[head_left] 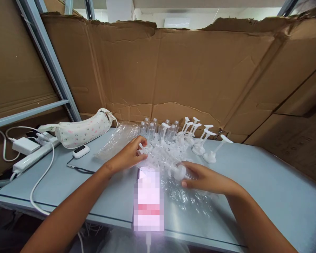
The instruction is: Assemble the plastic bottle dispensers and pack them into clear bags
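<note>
Brown cardboard (pixel 173 70) backs a blue-grey surface (pixel 263 175); mid-surface, toward the back edge, the left hand (pixel 133 153) pinches small white plastic parts (pixel 146 150); the right hand (pixel 200 177), half-curled, holds a clear plastic bag (pixel 189 196), likely light, limp, slippery, best pinched at its rim.

The room looks bright, with light up high at twelve o'clock. The phone screen (pixel 149 196) glows pink and blocky at six o'clock. The clear plastic (pixel 188 193) shines. Straight edges bend near the sides.
</note>
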`<control>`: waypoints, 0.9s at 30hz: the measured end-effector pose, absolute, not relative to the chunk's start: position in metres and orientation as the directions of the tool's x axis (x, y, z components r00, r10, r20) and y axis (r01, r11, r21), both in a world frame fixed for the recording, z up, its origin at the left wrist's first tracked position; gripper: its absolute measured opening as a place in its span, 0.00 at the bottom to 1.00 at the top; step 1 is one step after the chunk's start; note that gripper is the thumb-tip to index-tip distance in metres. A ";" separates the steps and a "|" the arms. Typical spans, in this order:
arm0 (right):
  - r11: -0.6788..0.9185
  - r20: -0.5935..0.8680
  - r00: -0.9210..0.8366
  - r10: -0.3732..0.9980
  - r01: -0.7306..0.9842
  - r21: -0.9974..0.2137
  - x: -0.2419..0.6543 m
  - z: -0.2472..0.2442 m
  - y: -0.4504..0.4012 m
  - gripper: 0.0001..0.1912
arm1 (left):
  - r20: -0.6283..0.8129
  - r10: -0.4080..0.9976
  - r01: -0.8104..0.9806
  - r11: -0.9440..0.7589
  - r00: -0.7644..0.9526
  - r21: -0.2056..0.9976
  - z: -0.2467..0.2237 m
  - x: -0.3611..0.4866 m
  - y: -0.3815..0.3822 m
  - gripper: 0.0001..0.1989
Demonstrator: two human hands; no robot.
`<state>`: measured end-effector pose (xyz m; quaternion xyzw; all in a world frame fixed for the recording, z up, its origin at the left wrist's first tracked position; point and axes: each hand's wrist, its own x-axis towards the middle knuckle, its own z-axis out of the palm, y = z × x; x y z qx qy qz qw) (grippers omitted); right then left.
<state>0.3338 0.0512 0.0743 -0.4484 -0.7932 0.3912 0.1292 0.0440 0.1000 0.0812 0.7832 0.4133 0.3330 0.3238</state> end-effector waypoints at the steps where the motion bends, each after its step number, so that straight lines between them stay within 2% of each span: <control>1: 0.293 -0.145 -0.566 0.811 0.609 -0.737 0.334 0.074 0.051 0.24 | 0.262 0.869 0.446 -0.449 0.420 0.774 0.080 0.045 0.099 0.11; 5: 0.291 -0.134 -0.564 0.815 0.597 -0.748 0.333 0.074 0.051 0.24 | 0.304 0.858 0.515 -0.496 0.414 0.699 0.079 0.048 0.099 0.08; 7: 0.291 -0.125 -0.556 0.821 0.597 -0.748 0.333 0.074 0.050 0.22 | 0.305 0.847 0.498 -0.509 0.435 0.702 0.078 0.048 0.099 0.06; 11: 0.291 -0.100 -0.556 0.825 0.570 -0.768 0.332 0.073 0.050 0.21 | 0.328 0.809 0.260 -0.493 0.488 0.830 0.078 0.050 0.099 0.12; 13: 0.289 -0.086 -0.550 0.831 0.559 -0.777 0.333 0.072 0.050 0.22 | 0.383 0.796 0.182 -0.512 0.469 0.840 0.077 0.049 0.099 0.13; 15: 0.285 -0.063 -0.521 0.851 0.561 -0.777 0.334 0.071 0.051 0.22 | 0.484 0.799 0.202 -0.572 0.356 0.795 0.077 0.048 0.099 0.13; 17: 0.278 -0.021 -0.462 0.887 0.569 -0.773 0.335 0.070 0.052 0.24 | 0.599 0.782 0.268 -0.622 0.173 0.735 0.076 0.046 0.101 0.11; 20: 0.283 0.077 -0.364 0.928 0.556 -0.781 0.336 0.071 0.052 0.26 | 0.647 0.762 0.363 -0.596 -0.026 0.716 0.074 0.043 0.107 0.09; 21: 0.294 0.111 -0.346 0.932 0.538 -0.790 0.336 0.071 0.052 0.27 | 0.627 0.779 0.403 -0.566 -0.023 0.719 0.074 0.042 0.109 0.09; 23: 0.314 0.163 -0.321 0.933 0.501 -0.807 0.336 0.070 0.051 0.29 | 0.548 0.832 0.520 -0.508 0.090 0.686 0.071 0.042 0.111 0.09; 27: 0.289 0.197 -0.224 0.954 0.532 -0.796 0.336 0.068 0.051 0.32 | 0.326 0.855 0.703 -0.518 0.405 0.487 0.064 0.046 0.107 0.13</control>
